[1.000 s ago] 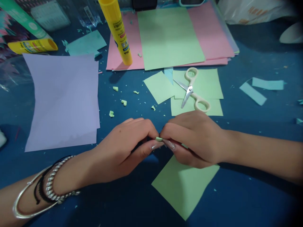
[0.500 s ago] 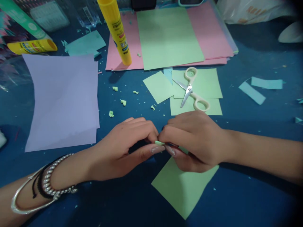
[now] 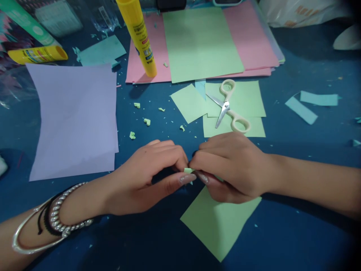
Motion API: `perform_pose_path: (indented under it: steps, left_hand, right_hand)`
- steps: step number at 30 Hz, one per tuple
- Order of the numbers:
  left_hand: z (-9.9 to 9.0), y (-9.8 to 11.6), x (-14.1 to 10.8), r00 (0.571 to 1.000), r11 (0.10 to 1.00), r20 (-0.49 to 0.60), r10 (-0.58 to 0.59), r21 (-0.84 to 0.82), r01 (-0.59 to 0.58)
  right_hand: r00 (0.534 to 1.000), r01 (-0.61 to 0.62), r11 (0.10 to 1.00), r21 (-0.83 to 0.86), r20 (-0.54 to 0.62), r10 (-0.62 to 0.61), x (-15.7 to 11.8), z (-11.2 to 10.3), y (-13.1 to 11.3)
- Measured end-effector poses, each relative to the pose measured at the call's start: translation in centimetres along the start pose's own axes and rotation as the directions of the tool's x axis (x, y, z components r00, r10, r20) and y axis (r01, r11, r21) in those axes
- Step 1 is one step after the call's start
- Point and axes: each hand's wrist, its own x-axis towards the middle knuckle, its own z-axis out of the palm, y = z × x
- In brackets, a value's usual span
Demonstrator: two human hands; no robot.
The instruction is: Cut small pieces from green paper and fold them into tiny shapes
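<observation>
A small folded piece of light green paper (image 3: 188,170) is pinched between my two hands near the middle of the view. My left hand (image 3: 152,177), with bracelets at its wrist, closes thumb and fingers on its left end. My right hand (image 3: 228,169) is closed at the other end, where its curled fingers hide most of the paper. Under my right hand lies a green paper square (image 3: 220,226). Beyond it, white-handled scissors (image 3: 225,107) rest with parted blades on green paper pieces (image 3: 248,98). Several tiny folded green bits, one a heart-like piece (image 3: 147,122), lie to the left.
A purple sheet (image 3: 76,120) lies at left. One yellow glue stick (image 3: 142,41) stands on pink paper (image 3: 254,37) at the back; another yellow tube (image 3: 39,55) lies at far left. Blue paper strips (image 3: 318,98) are at right, a plastic bag (image 3: 299,15) behind.
Both hands stay almost in place. Slightly more of the green folded paper shows at my left fingertips, and my right thumb has shifted a little. The things on the table stay put.
</observation>
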Motion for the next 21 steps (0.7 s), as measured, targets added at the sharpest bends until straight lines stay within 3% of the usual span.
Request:
perform_pose_path:
  steps: [12, 21]
  left_hand:
    - [0.06, -0.09, -0.06, 0.999, 0.999, -0.016, 0.03, 0.02, -0.029]
    - [0.14, -0.12, -0.04, 0.999, 0.998, -0.029, 0.037, 0.051, -0.036]
  right_hand:
    - [0.998, -0.043, 0.98, 0.194, 0.049, 0.034, 0.12, -0.19, 0.22]
    - [0.998, -0.051, 0.978, 0.204, 0.04, 0.044, 0.13, -0.12, 0.25]
